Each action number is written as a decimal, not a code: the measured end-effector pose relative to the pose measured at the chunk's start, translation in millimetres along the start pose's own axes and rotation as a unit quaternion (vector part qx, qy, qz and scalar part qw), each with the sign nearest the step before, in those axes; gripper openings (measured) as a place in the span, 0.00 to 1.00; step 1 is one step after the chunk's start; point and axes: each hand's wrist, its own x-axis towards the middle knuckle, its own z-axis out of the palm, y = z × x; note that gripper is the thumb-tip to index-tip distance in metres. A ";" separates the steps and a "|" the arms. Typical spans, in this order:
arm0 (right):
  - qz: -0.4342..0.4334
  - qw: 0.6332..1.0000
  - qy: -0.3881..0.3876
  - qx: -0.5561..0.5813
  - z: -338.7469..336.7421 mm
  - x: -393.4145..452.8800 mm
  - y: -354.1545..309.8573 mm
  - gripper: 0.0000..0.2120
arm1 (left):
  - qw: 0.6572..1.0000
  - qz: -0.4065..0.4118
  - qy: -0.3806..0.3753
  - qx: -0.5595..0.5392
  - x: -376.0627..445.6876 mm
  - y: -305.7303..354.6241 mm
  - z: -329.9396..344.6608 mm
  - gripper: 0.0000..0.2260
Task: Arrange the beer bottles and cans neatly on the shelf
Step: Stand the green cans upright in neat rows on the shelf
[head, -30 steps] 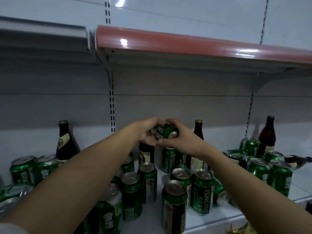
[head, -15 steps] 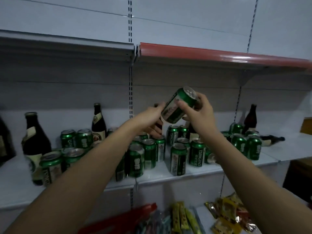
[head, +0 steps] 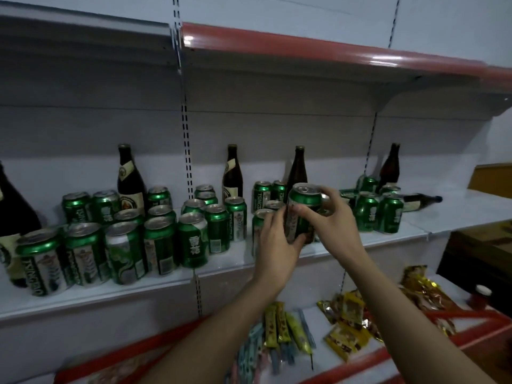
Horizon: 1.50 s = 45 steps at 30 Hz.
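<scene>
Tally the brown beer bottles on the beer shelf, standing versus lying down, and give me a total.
Standing bottles: 5
Lying bottle: 1
Total: 6

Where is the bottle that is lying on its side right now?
In the head view, the fallen bottle lies at the right end of the beer shelf, just behind and right of the rightmost green cans.

A white shelf (head: 277,261) crosses mid-frame, bearing upright green cans (head: 191,239) left and centre, brown bottles (head: 232,173) standing behind, and one bottle lying flat (head: 421,200) at right.
</scene>
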 end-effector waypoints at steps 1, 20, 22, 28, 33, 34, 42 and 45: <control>0.006 1.000 -0.006 -0.011 3.2 2.1 10.5 0.30 | 1.000 -0.005 0.007 0.012 -2.1 -8.0 7.5 0.30; -0.021 0.977 -0.213 -0.013 53.7 23.0 80.3 0.31 | 0.988 -0.035 0.121 0.085 -1.9 -78.6 29.7 0.37; -0.040 0.975 -0.219 -0.015 58.2 22.3 86.6 0.34 | 0.988 -0.032 0.117 0.096 -0.3 -79.1 26.3 0.40; -0.064 0.980 -0.189 -0.016 72.4 23.3 97.0 0.34 | 0.983 -0.023 0.120 0.134 1.3 -82.6 28.1 0.37; -0.070 0.981 -0.182 -0.006 73.6 17.3 107.1 0.29 | 0.982 -0.030 0.128 0.133 1.5 -87.1 30.9 0.33; -0.070 0.980 -0.186 -0.002 71.9 15.9 108.2 0.28 | 0.982 -0.029 0.129 0.133 1.4 -85.2 30.9 0.33; -0.149 0.982 -0.054 0.098 28.4 43.7 90.6 0.06 | 0.982 0.102 0.120 0.107 46.8 -23.1 18.2 0.15; -0.124 0.984 -0.012 0.128 8.8 83.3 84.3 0.06 | 0.989 0.070 0.045 0.124 93.2 -5.7 10.7 0.10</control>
